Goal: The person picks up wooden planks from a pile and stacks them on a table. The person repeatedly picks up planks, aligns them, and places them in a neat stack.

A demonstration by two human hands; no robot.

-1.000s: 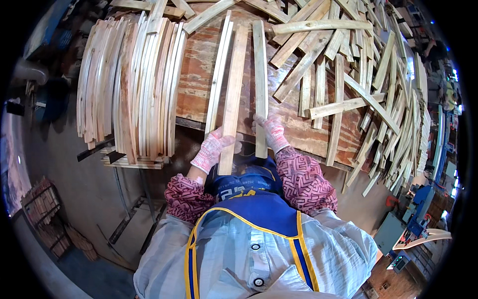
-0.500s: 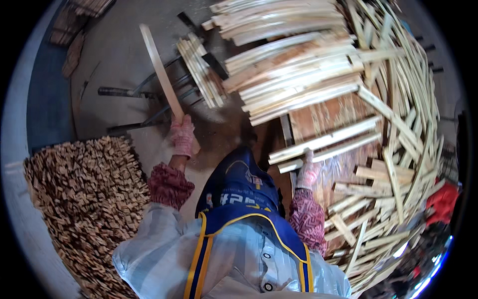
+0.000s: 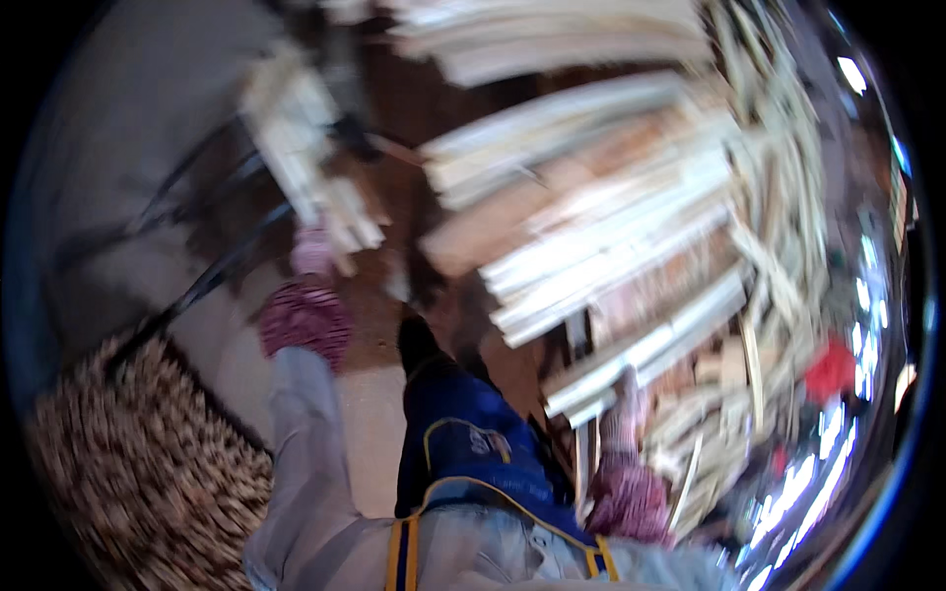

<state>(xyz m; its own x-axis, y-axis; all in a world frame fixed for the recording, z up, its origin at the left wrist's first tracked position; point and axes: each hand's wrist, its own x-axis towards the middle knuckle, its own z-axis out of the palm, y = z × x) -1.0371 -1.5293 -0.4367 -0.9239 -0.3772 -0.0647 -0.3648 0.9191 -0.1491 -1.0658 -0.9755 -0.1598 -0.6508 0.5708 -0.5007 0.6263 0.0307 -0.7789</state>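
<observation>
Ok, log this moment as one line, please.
view: blurred | left hand: gloved, at small stack of wooden slats | right hand: gloved, on slats at edge of big slat pile | grip: unclear

We had a single view, from the head-worn fisheye camera, looking steeply down over the person's blue apron (image 3: 473,453) at close range. It faced pale wooden slats (image 3: 601,246) ahead and right. The frame was motion-blurred and bent toward its rim.
</observation>
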